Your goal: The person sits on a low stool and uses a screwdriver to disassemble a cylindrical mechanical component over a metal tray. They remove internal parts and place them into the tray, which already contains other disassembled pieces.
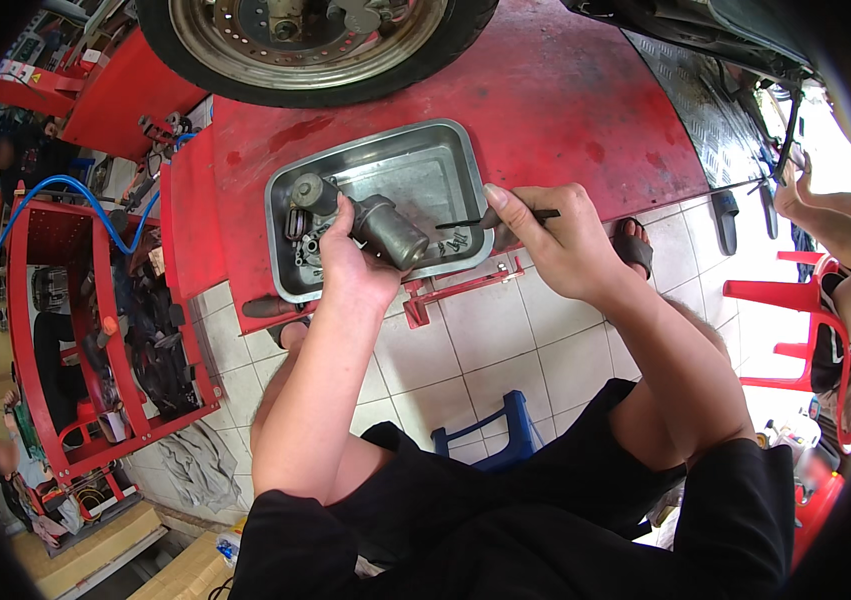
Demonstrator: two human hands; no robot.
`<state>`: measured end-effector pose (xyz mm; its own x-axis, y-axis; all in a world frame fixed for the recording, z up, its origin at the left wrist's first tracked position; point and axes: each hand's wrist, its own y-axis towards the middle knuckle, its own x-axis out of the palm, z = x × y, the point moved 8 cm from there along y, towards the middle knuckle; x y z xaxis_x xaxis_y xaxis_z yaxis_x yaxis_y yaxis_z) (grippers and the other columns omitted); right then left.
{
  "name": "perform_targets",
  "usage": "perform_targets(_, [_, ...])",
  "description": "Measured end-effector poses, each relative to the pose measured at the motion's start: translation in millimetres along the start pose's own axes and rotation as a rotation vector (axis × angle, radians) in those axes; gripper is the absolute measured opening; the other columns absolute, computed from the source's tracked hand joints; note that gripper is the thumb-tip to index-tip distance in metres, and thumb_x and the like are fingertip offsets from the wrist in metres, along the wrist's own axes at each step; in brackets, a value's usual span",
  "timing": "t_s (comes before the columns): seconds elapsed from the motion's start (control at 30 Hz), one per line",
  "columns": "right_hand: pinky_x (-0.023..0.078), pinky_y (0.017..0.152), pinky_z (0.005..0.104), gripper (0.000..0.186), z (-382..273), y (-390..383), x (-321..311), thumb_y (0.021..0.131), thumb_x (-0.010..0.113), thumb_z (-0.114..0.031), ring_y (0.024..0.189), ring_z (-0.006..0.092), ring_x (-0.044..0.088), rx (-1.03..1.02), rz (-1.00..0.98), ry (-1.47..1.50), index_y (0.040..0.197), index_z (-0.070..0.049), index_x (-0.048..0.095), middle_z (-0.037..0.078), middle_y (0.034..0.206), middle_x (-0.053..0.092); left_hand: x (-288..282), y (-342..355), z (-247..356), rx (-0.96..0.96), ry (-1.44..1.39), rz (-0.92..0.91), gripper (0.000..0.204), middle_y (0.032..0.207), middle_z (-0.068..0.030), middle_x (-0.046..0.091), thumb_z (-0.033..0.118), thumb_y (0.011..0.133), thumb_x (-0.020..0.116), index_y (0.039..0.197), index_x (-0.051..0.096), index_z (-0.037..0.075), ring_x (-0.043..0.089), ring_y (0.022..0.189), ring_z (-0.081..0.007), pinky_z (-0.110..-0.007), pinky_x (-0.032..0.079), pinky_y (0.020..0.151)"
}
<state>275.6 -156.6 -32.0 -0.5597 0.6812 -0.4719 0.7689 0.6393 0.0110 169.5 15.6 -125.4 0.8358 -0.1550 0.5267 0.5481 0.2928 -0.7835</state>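
My left hand is wrapped round a grey metal part with two joined cylinders, its exact kind unclear. It is held tilted above a shallow steel tray. My right hand grips a thin, dark, rod-like tool, whose tip points left toward the metal part, apart from it. Which tool it is I cannot make out. Several small screws lie in the tray below the tool. Small metal parts gather at the tray's left end, partly hidden by the held part.
The tray rests on a red platform. A vehicle wheel stands at its far side. A blue stool is below my arms. To the left are a red shelf cart and blue hose; at right, a red chair and a person's legs.
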Motion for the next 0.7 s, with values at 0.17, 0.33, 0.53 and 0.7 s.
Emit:
perform_targets(0.17, [0.05, 0.069, 0.0309, 0.048, 12.1, 4.9, 1.7, 0.103, 0.054, -0.039, 0.075, 0.0145, 0.061, 0.108, -0.042, 0.264, 0.101, 0.007, 0.07, 0.011, 0.079, 0.068, 4.0, -0.2, 2.0, 0.036, 0.046, -0.065, 0.055, 0.13, -0.0169, 0.053, 0.049, 0.1, 0.052, 0.134, 0.047, 0.007, 0.054, 0.117, -0.0345, -0.055, 0.04, 0.106])
perform_targets(0.33, [0.048, 0.085, 0.0288, 0.045, 6.7, 7.2, 3.8, 0.103, 0.054, -0.031, 0.101, 0.0167, 0.06, 0.128, -0.189, 0.586, 0.122, 0.009, 0.061, 0.011, 0.108, 0.069, 10.3, 1.8, 7.0, 0.05, 0.103, -0.173, 0.052, 0.123, -0.0175, 0.057, 0.047, 0.1, 0.051, 0.134, 0.048, 0.007, 0.056, 0.113, -0.0344, -0.054, 0.043, 0.102])
perform_targets(0.53, [0.05, 0.089, 0.0372, 0.029, -6.7, 5.8, 10.1, 0.092, 0.065, -0.013, 0.111, 0.0261, 0.063, 0.005, -0.386, 0.789, 0.115, 0.005, 0.063, 0.016, 0.115, 0.066, 25.2, -9.5, 11.4, 0.313, 0.477, -0.374, 0.053, 0.113, -0.0136, 0.063, 0.01, 0.089, 0.072, 0.134, 0.046, 0.006, 0.061, 0.107, -0.0283, -0.043, 0.05, 0.096])
perform_targets(0.7, [0.051, 0.084, 0.0364, 0.013, 3.1, 7.9, 23.7, 0.092, 0.058, 0.003, 0.092, 0.0234, 0.066, 0.048, -0.483, 0.922, 0.099, -0.003, 0.049, 0.01, 0.099, 0.062, 46.9, -36.8, 16.2, 0.755, 0.9, -0.516, 0.064, 0.114, -0.0096, 0.06, -0.005, 0.075, 0.08, 0.129, 0.047, 0.004, 0.058, 0.109, -0.0183, -0.032, 0.047, 0.096])
